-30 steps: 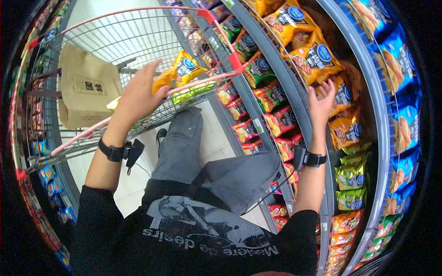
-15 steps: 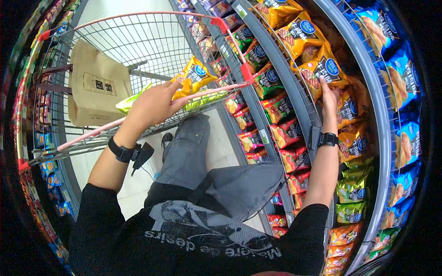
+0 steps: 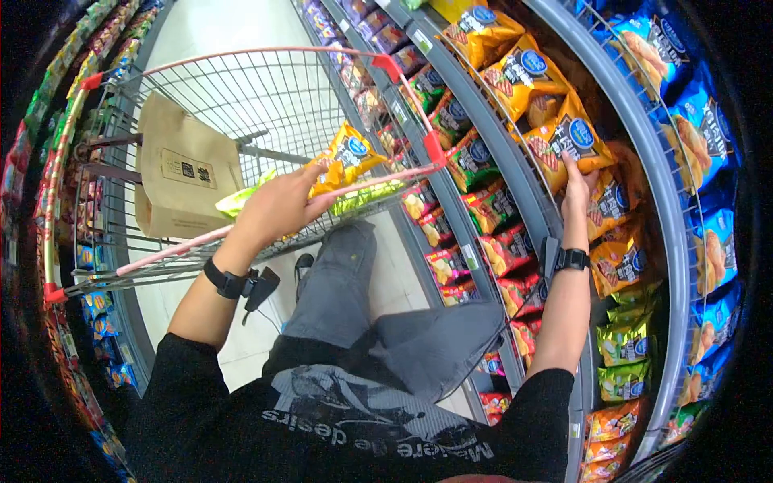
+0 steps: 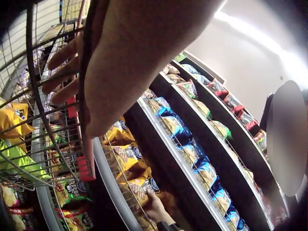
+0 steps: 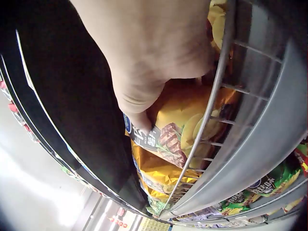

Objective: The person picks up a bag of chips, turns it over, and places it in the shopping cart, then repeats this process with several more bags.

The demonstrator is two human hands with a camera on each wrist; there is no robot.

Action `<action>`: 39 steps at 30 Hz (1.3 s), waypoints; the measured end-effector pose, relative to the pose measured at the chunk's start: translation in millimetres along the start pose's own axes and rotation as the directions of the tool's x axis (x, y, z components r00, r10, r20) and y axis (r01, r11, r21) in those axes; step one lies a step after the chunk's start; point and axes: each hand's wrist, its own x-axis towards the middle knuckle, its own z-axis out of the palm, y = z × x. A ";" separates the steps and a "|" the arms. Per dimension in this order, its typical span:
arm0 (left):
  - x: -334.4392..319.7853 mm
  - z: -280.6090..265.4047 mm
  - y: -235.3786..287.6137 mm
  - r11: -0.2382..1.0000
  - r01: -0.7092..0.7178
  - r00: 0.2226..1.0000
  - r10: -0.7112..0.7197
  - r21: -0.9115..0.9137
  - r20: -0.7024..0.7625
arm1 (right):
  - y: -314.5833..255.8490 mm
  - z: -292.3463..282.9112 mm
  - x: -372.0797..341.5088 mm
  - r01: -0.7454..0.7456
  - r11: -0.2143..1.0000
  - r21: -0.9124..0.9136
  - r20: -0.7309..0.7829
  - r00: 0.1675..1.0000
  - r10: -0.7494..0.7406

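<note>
In the head view, my right hand holds an orange chip bag on the shelf by its lower end, thumb on the front. The right wrist view shows this hand with its thumb pressed on the printed bag; its other fingers are mostly hidden. My left hand lies over the cart's pink rail, near an orange bag in the cart. In the left wrist view, its fingers extend loosely beside the cart wires, holding nothing visible.
A brown paper bag stands in the cart, with a green packet beside it. Orange and green bags fill the shelf around my right hand, behind a wire guard. Blue bags line the shelf to the right; red ones lie lower.
My right hand has moved up from below the orange bag and taken hold of its lower end. My left hand has lowered from above the cart onto the pink rail.
</note>
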 end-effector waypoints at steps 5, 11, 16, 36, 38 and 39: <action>0.2 -6.7 2.4 0.999 0.031 0.996 -0.031 -0.005 0.082 | 22.0 -9.1 11.8 0.072 0.997 -0.013 -0.071 0.995 -0.073; -1.3 -10.1 5.4 1.000 0.022 0.998 -0.021 -0.009 0.064 | 9.7 -18.4 -8.5 0.309 0.877 -0.366 -0.153 0.910 -0.385; 1.9 -5.5 5.7 0.994 0.004 0.999 0.000 -0.109 0.033 | -7.6 -27.0 -50.9 0.487 0.872 0.047 -0.059 0.873 -0.484; -16.4 99.0 134.9 0.333 0.142 0.861 0.423 -0.932 0.283 | -27.9 -37.8 -344.6 -0.420 0.877 0.235 0.490 0.830 0.266; -29.2 114.8 132.0 0.307 0.263 0.842 0.391 -0.915 0.373 | -20.4 -42.8 -354.4 -0.444 0.866 0.231 0.510 0.813 0.281; -33.0 120.6 131.5 0.314 0.224 0.855 0.391 -0.923 0.340 | -17.0 -41.7 -357.4 -0.444 0.861 0.248 0.497 0.821 0.281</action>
